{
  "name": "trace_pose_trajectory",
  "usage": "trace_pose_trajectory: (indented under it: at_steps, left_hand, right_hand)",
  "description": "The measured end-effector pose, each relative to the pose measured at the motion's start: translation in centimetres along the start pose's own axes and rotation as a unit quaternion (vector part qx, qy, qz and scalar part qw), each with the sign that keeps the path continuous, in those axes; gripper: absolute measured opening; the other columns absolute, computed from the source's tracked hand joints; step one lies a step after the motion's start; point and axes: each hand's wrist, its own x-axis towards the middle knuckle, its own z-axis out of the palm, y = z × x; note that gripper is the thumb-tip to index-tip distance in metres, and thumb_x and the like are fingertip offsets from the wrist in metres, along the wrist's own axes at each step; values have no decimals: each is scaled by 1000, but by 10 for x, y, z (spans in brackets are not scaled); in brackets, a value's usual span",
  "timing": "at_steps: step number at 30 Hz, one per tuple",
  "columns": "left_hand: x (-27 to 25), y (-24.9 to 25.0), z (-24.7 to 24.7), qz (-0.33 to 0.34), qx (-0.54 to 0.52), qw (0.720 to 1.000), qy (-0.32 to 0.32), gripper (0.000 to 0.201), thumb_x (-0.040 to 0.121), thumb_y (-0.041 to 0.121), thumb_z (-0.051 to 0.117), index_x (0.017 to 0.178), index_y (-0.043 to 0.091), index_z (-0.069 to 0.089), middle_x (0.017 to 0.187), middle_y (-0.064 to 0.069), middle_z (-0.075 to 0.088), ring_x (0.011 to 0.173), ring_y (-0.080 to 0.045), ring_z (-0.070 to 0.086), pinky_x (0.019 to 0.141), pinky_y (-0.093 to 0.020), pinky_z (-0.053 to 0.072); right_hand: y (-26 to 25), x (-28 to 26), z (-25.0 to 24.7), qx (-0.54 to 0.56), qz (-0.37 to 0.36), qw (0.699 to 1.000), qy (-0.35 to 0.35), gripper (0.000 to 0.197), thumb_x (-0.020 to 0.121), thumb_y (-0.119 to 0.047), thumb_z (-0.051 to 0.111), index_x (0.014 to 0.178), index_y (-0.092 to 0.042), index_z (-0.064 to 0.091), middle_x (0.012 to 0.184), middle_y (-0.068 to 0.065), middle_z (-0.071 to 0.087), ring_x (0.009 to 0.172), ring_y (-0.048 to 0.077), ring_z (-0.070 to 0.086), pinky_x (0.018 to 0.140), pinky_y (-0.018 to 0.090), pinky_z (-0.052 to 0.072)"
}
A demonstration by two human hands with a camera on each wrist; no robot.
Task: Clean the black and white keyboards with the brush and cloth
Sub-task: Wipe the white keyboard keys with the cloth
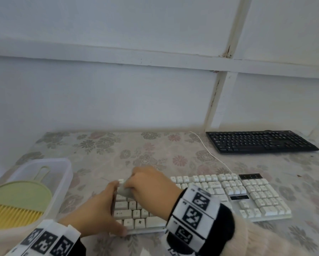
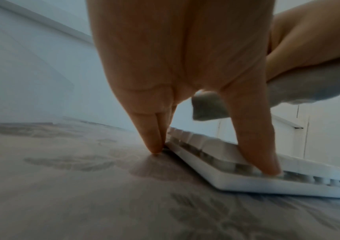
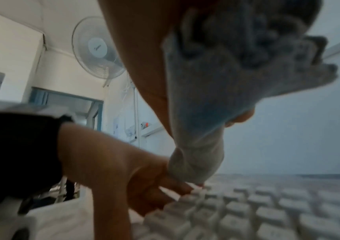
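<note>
Gripping nubbly grey cloth (image 1: 124,191), right hand (image 1: 151,183) over blocky white keyboard (image 1: 229,193).

left hand (image 2: 185,65): fills the top middle of the shot, fingers pointing straight down
fingertips (image 2: 154,146): pressed together, landing on the table right at the white keyboard's left end
thumb (image 2: 267,165): stretched out, tip sitting on the keyboard's near edge by the keys
white keyboard (image 2: 247,185): low-profile white case, runs off to the right, keycaps a bit blurry
right hand (image 2: 308,40): upper right corner, gripping a cloth
cloth (image 2: 298,87): pale grey, bunched up, one end poking out behind the thumb, hanging above the keys
table (image 2: 83,194): faded floral cover, pretty smeared up close
</note>
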Motion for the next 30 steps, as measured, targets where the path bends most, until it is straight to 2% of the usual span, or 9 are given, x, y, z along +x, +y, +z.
trace_pose_trajectory:
  at_steps: [5, 10, 13, 16, 18, 21, 25, 27, 30]
  left_hand:
    - [-3, 5, -5, -3, 19, 1000, 0, 105, 64, 28, 83, 139, 36, 10, 100, 25, 48, 83, 7, 50, 62, -10, 42]
    - [-3, 2, -4, -11, -1, 1000, -7, 118, 59, 32, 85, 146, 32, 6, 109, 27, 47, 97, 6, 52, 76, -8, 40]
    - [-4, 1, -3, -11, -7, 1000, -9, 118, 57, 35, 84, 146, 33, 6, 115, 26, 45, 108, 2, 50, 87, -12, 38]
    - [-4, 2, -3, -5, -2, 1000, -6, 115, 58, 35, 84, 144, 33, 8, 113, 28, 46, 106, 2, 51, 84, -12, 41]
    - [-4, 2, -4, -8, -2, 1000, -6, 117, 56, 35, 84, 145, 33, 7, 119, 24, 49, 108, 1, 52, 87, -14, 42]
    - [-4, 3, -5, -11, 7, 1000, -4, 114, 60, 33, 83, 144, 33, 7, 108, 18, 55, 91, 1, 55, 70, -10, 43]
    - [-5, 5, -3, 0, 27, 1000, 10, 103, 64, 28, 83, 140, 34, 13, 93, 22, 51, 77, 7, 51, 57, -9, 41]
    - [-6, 6, -4, -2, 29, 1000, 8, 106, 64, 28, 82, 142, 35, 11, 95, 24, 49, 79, 9, 49, 59, -8, 40]
    - [-6, 5, -4, -8, 15, 1000, 2, 112, 62, 32, 83, 144, 34, 7, 103, 25, 49, 86, 9, 49, 62, -5, 38]
  right_hand:
    - [-23, -1, 8, -53, -6, 998, -39, 29, 93, -1, 44, 113, -8, 63, 115, 13, 49, 106, 33, 42, 77, 39, 41]
    - [3, -31, -2, -76, 21, 996, -49, 27, 84, 12, 44, 94, -9, 57, 109, 11, 52, 104, 31, 45, 82, 41, 49]
    - [23, -40, -2, -80, 58, 993, -69, 42, 64, 19, 28, 84, -8, 52, 96, 7, 47, 96, 26, 42, 65, 33, 42]
    - [26, -39, -10, -82, 110, 988, -67, 32, 78, 12, 39, 59, -12, 29, 73, 1, 29, 86, 21, 32, 52, 25, 22]
    - [18, -34, -15, -75, 93, 991, -53, 37, 82, 7, 45, 57, -13, 26, 79, 2, 34, 84, 21, 33, 53, 28, 28]
    - [-8, -17, -15, -43, 20, 998, -29, 24, 81, 6, 49, 65, -12, 46, 87, 5, 37, 83, 23, 38, 67, 34, 39]
    - [-31, -4, 0, -39, 5, 998, -47, 26, 90, -1, 49, 111, -6, 64, 112, 11, 50, 104, 30, 41, 79, 39, 41]
    - [-23, -10, 3, -36, 21, 998, -44, 28, 92, -1, 45, 114, -7, 62, 116, 12, 50, 107, 32, 41, 79, 40, 42]
    - [1, -25, 4, -45, 16, 998, -43, 28, 86, 6, 44, 97, -13, 60, 105, 7, 50, 90, 26, 37, 60, 32, 36]
